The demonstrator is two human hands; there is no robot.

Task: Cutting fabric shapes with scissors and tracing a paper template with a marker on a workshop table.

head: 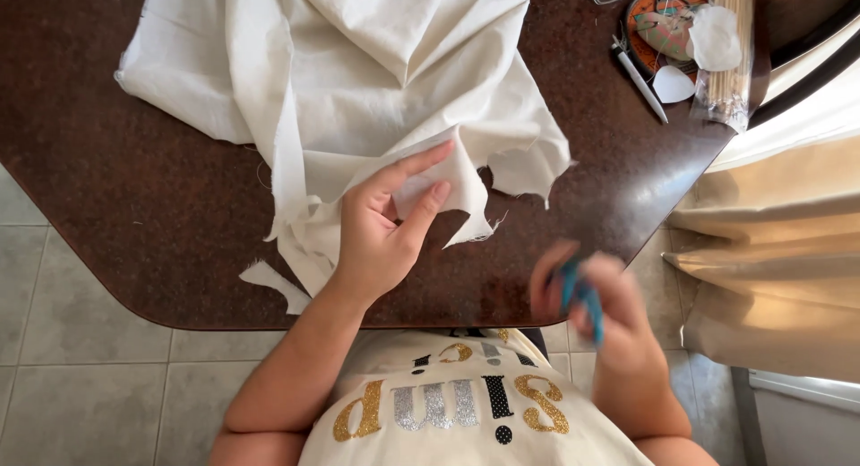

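A large piece of cream fabric (358,81) lies crumpled on the dark brown table (152,206). My left hand (381,228) pinches a jagged flap of that fabric near the table's front edge, thumb and fingers on either side of it. My right hand (596,309), blurred by motion, is near the table's front right corner and grips a blue-handled tool (578,296), apparently scissors; its blades are hidden. A small loose fabric scrap (273,287) lies at the table's edge left of my left wrist.
At the back right of the table stand a round tin (647,22) with sewing bits, a white pen (640,81), a bundle of thin wooden sticks (727,54) and white heart-shaped cutouts (674,83). A beige curtain (779,251) hangs at right. Tiled floor below.
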